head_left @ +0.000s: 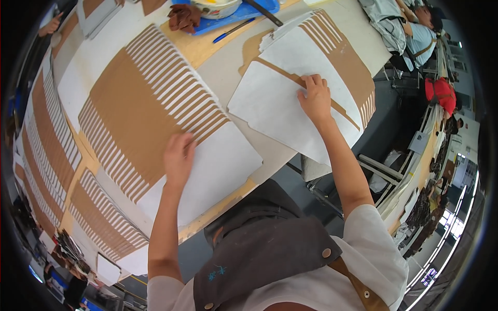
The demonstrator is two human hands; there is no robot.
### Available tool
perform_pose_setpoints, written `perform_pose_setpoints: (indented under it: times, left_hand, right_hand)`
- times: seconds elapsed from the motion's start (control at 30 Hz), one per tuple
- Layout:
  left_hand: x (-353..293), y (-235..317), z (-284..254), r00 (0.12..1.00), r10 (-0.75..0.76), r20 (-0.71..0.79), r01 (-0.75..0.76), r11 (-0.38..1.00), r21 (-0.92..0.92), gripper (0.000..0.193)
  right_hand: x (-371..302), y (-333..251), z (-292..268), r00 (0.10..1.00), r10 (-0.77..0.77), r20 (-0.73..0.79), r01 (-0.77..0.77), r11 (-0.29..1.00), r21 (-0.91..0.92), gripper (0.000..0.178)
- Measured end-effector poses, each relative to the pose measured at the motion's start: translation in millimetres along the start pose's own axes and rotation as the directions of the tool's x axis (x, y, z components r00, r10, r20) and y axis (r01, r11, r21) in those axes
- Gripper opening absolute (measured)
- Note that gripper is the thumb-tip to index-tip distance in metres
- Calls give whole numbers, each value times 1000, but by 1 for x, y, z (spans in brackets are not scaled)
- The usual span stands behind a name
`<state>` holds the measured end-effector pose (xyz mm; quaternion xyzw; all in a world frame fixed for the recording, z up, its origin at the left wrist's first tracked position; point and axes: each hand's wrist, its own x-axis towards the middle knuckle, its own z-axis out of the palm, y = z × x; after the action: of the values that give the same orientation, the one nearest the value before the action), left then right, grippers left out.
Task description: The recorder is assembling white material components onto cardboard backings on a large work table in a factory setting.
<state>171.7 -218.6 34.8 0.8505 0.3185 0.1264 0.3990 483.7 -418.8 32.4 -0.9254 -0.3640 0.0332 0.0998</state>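
My left hand is over the lower edge of a large fanned stack of brown pieces with white-striped borders. Its fingers are curled together by the last piece's white sheet; anything between them is hidden. To the right, my right hand rests on a white sheet with a brown edge strip. Its fingers are bent over the strip and the thumb stands apart. Under that sheet lies another overlapping stack, white with a brown band, its far edges fanned into stripes.
More fanned brown-and-white stacks cover the table to the left. A blue pen, a crumpled brown cloth and a bowl on a blue tray are at the back. A metal-framed stand is right of the table; people work beyond.
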Motion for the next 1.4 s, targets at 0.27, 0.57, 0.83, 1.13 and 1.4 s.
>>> perform_pose_setpoints:
  times: [0.27,0.57,0.83,1.13,1.4]
  left_hand:
    - [135,77,117,829,505,238,-529,848,44,34]
    - [196,117,132,771,128,624,-487,749,448,59]
    - [189,110,107,679,467,566,-662,723,198,19]
    - [60,160,-36,922,218,319,-161,967,-196,25]
    - [-93,0,-122,871,-466,154,491,823,-286,40]
  right_hand:
    - [2,-16,-3,998,-36,53,38,998,-47,37]
    - [0,12,-10,990,-86,116,83,996,35,22]
    - [-30,41,-63,983,-136,124,74,910,407,14]
    - [-76,79,-141,907,26,421,-236,859,454,13]
    - [-22,-76,-58,590,-640,492,252,725,641,23]
